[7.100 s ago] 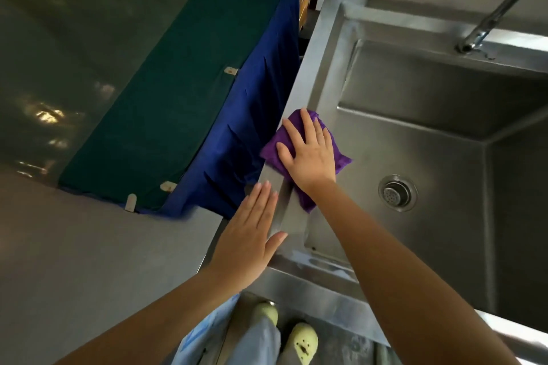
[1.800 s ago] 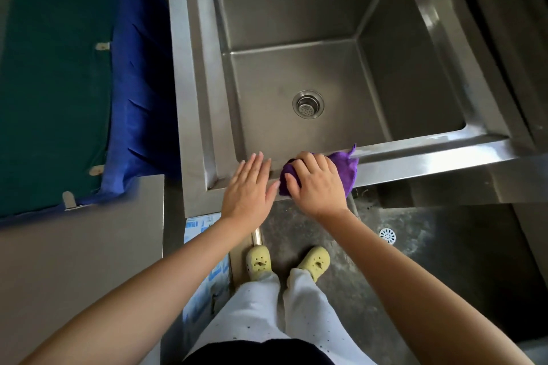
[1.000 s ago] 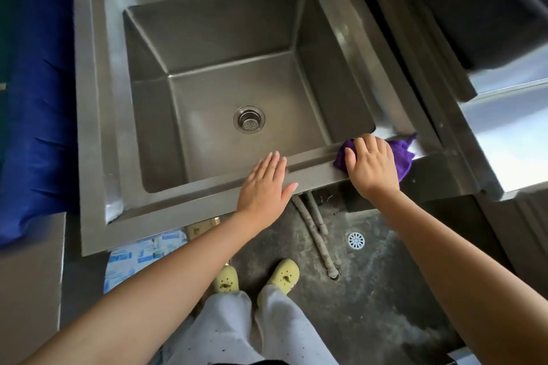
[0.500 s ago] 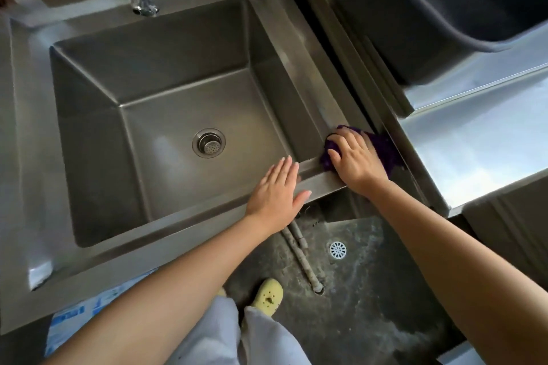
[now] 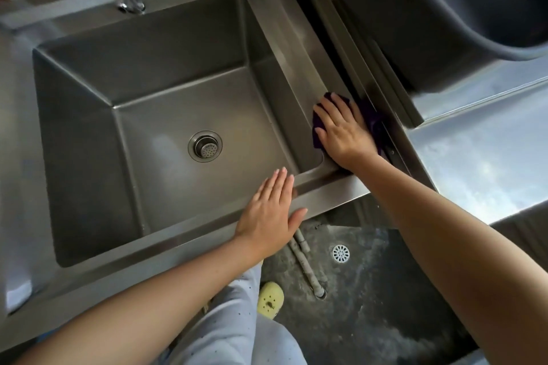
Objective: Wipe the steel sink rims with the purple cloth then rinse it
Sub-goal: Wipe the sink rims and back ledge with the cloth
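Pressing down with the right hand (image 5: 344,130), palm flat and fingers straight, clutching nothing, onto the purple cloth (image 5: 372,117) spread beneath it at centre right of the frame. Lying on the right rim (image 5: 299,47) of the steel sink (image 5: 89,175), just above the near right corner, with purple showing either side of the hand: a fold toward the basin on the left, a darker flap by the narrow gap on the right. Bracing with the left hand (image 5: 269,213) at lower centre, likewise flat and relaxed, gripping nothing, resting on the front rim (image 5: 178,246) with fingertips past its inner edge. Further out, the drain (image 5: 205,146) in the basin floor at centre, the tap (image 5: 126,0) at upper left, a steel counter (image 5: 489,157) at right beyond the gap.

Judging by this, midway through the wiping step, on the right rim; no rinsing yet, no water visible at the tap. Next, most likely: sliding the cloth up the rim toward upper centre under even pressure, keeping its flap out of the gap, then along the back rim to the tap before gathering it up for the rinse
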Tool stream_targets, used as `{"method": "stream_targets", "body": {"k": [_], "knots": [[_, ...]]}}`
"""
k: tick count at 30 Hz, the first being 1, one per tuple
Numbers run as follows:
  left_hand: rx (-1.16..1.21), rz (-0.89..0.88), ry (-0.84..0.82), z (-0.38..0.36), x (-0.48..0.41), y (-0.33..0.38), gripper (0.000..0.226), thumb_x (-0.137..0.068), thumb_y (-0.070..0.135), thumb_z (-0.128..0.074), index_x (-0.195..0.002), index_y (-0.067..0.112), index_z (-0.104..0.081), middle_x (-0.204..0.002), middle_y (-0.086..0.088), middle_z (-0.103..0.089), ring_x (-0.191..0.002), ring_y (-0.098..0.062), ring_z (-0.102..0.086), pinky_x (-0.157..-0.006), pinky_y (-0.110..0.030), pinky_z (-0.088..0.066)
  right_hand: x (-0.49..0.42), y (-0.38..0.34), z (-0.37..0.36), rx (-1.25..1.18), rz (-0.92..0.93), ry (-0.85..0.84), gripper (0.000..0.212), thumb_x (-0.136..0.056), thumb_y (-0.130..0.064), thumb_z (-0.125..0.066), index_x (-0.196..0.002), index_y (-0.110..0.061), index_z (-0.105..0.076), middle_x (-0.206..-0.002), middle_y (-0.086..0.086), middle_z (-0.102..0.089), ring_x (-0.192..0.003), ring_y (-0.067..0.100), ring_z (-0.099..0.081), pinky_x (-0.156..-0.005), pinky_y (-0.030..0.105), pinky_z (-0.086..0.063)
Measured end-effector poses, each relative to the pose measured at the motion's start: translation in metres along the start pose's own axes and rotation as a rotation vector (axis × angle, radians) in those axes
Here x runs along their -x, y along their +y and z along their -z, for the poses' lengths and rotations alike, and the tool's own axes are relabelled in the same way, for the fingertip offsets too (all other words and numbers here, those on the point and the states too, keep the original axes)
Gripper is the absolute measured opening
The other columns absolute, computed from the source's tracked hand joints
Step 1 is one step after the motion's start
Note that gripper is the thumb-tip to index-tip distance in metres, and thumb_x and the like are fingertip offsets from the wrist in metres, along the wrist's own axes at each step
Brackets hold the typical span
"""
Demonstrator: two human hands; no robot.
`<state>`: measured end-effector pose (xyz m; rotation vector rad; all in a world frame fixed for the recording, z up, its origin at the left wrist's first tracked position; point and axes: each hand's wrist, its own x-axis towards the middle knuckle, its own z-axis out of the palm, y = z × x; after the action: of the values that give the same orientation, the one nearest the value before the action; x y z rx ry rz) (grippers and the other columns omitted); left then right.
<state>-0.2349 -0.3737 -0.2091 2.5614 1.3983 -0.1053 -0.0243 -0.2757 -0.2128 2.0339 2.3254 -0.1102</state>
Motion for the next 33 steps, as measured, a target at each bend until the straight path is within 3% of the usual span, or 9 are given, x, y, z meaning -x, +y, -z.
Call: {"method": "stream_targets", "body": {"k": [6, 9, 12, 17, 21, 24, 28, 31, 33], "knots": [[-0.027, 0.0, -0.001, -0.001, -0.001, -0.002, 0.075, -0.096, 0.05, -0.005, -0.136, -0.002, -0.042, -0.143, -0.019, -0.043, -0.133, -0.027, -0.042, -0.106, -0.04, -0.041, -0.03, -0.005, -0.001, -0.005, -0.028, 0.043, 0.049, -0.099, -0.032, -0.028, -0.144, -0.013, -0.03, -0.154, 0.004, -0.025, -0.145, 0.025, -0.011, -0.119, 0.044, -0.006], [-0.024, -0.008, 0.011, -0.003, -0.001, -0.002, 0.075, -0.096, 0.051, -0.008, -0.136, -0.002, -0.042, -0.143, -0.02, -0.043, -0.134, -0.027, -0.041, -0.106, -0.04, -0.041, -0.05, -0.009, 0.0, -0.029, -0.042, 0.099, 0.043, -0.098, -0.031, -0.028, -0.134, -0.011, -0.042, -0.146, 0.007, -0.037, -0.139, 0.028, -0.024, -0.116, 0.044, -0.017], [-0.023, -0.016, 0.037, -0.001, 0.0, -0.002, 0.075, -0.096, 0.051, -0.009, -0.134, -0.003, -0.045, -0.14, -0.02, -0.047, -0.131, -0.028, -0.045, -0.104, -0.041, -0.042, -0.07, -0.016, 0.01, -0.024, -0.117, 0.125, 0.038, -0.098, -0.031, -0.031, -0.12, -0.006, -0.049, -0.128, 0.013, -0.049, -0.119, 0.033, -0.039, -0.1, 0.044, -0.032], [-0.042, -0.011, 0.059, -0.003, 0.0, -0.003, 0.07, -0.094, 0.05, -0.022, -0.133, -0.002, -0.047, -0.139, -0.02, -0.048, -0.13, -0.027, -0.046, -0.104, -0.041, -0.042, -0.08, -0.01, 0.054, -0.404, -0.298, 0.239, 0.042, -0.098, -0.035, -0.036, -0.123, -0.005, -0.05, -0.131, 0.017, -0.047, -0.123, 0.034, -0.038, -0.101, 0.041, -0.034], [-0.049, -0.003, 0.062, -0.003, 0.0, -0.003, 0.072, -0.095, 0.05, -0.017, -0.133, -0.002, -0.047, -0.138, -0.02, -0.048, -0.129, -0.027, -0.047, -0.105, -0.041, -0.041, -0.052, -0.006, 0.095, -0.513, -0.274, 0.393, 0.037, -0.092, -0.034, -0.049, -0.121, -0.011, -0.053, -0.129, 0.01, -0.047, -0.122, 0.028, -0.039, -0.091, 0.025, -0.031], [-0.045, -0.003, 0.082, -0.003, 0.0, -0.002, 0.069, -0.093, 0.05, -0.022, -0.131, -0.002, -0.05, -0.137, -0.019, -0.051, -0.127, -0.026, -0.049, -0.103, -0.041, -0.041, -0.012, -0.009, 0.085, -0.47, -0.295, 0.386, 0.04, -0.084, -0.028, -0.059, -0.117, -0.008, -0.051, -0.124, 0.014, -0.05, -0.116, 0.031, -0.042, -0.088, 0.031, -0.038], [-0.037, -0.001, 0.076, -0.001, 0.0, -0.002, 0.075, -0.096, 0.049, -0.007, -0.13, -0.002, -0.05, -0.136, -0.018, -0.051, -0.127, -0.026, -0.05, -0.104, -0.039, -0.038, 0.032, -0.017, 0.052, -0.252, -0.364, 0.105, 0.045, -0.086, -0.038, -0.056, -0.122, -0.013, -0.045, -0.111, 0.016, -0.06, -0.102, 0.035, -0.055, -0.073, 0.038, -0.044], [-0.035, 0.006, 0.096, -0.003, -0.001, -0.001, 0.07, -0.094, 0.05, -0.019, -0.129, -0.001, -0.052, -0.135, -0.018, -0.052, -0.126, -0.026, -0.051, -0.102, -0.039, -0.041, 0.041, -0.025, 0.034, 0.083, -0.295, 0.104, 0.038, -0.087, -0.041, -0.056, -0.11, -0.011, -0.06, -0.108, 0.019, -0.059, -0.098, 0.037, -0.054, -0.078, 0.044, -0.043], [-0.037, 0.007, 0.099, -0.003, -0.001, -0.001, 0.068, -0.09, 0.049, -0.027, -0.128, -0.001, -0.053, -0.134, -0.018, -0.054, -0.125, -0.026, -0.052, -0.101, -0.039, -0.043, 0.037, -0.032, 0.029, 0.062, -0.221, 0.151, 0.038, -0.083, -0.028, -0.062, -0.117, -0.011, -0.057, -0.119, 0.019, -0.055, -0.104, 0.039, -0.053, -0.087, 0.047, -0.044]]}}
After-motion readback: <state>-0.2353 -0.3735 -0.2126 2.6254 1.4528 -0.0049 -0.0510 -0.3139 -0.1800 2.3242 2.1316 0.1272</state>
